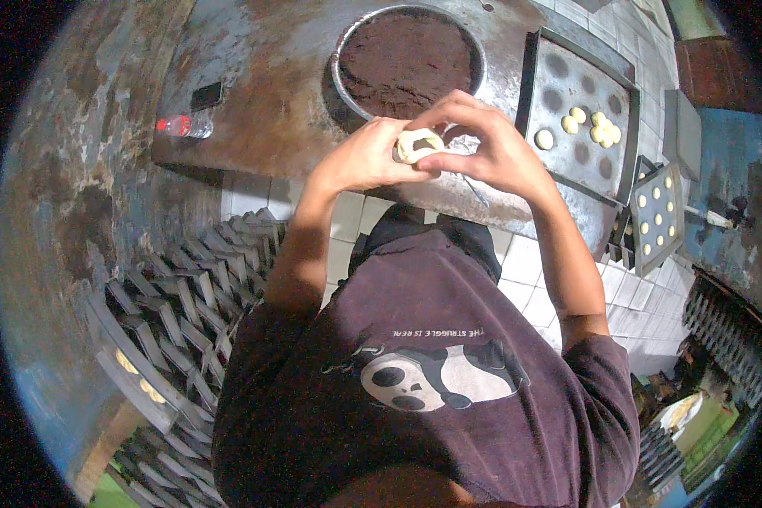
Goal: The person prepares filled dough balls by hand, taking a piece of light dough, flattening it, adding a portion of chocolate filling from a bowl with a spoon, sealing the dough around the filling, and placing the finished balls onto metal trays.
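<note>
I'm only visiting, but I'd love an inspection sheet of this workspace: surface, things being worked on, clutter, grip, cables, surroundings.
Surface: worn, stained table.
Job's things: hollowed dough, its inside dark, whether from filling or shadow unclear; round pan of dark brown crumbly filling; tray with pale dough balls, some clustered.
Clutter: dark phone; small bottle with a red part, on its side; a silvery item, partly hidden.
Grip: left hand holds the dough; right hand pinches about its rim.
Cables: nothing clearly seen.
Surroundings: stacked dark trays at left, white floor tiles, lower tray of dough balls at right.
</note>
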Available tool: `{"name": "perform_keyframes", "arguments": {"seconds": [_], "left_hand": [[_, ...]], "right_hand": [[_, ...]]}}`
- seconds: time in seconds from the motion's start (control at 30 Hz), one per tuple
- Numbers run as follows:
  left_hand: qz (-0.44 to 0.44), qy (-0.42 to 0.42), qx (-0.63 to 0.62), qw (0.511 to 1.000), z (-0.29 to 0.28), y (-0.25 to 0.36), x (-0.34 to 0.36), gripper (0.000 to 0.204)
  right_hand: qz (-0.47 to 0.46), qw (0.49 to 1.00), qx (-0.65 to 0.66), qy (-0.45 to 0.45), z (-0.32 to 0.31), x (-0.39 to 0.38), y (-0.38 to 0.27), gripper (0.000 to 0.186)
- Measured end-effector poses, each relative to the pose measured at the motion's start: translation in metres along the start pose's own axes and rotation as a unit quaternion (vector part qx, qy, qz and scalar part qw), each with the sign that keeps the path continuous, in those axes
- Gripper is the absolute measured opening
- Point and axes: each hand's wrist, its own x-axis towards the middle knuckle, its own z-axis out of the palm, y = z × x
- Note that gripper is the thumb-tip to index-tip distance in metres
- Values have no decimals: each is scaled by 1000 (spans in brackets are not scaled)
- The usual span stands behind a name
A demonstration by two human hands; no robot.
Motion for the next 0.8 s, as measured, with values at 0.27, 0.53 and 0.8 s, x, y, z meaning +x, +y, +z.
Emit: {"name": "perform_keyframes", "arguments": {"seconds": [0.27,0.53,0.8], "left_hand": [[-16,165,-311,936,27,7,-20,31],[14,206,-375,904,37,21,-6,23],[67,226,-334,912,41,25,-4,34]], "right_hand": [[53,987,100,114,10,-9,-19,41],[-93,974,-201,43,-1,7,-43,56],[9,989,-70,127,-16,0,-38,25]]}}
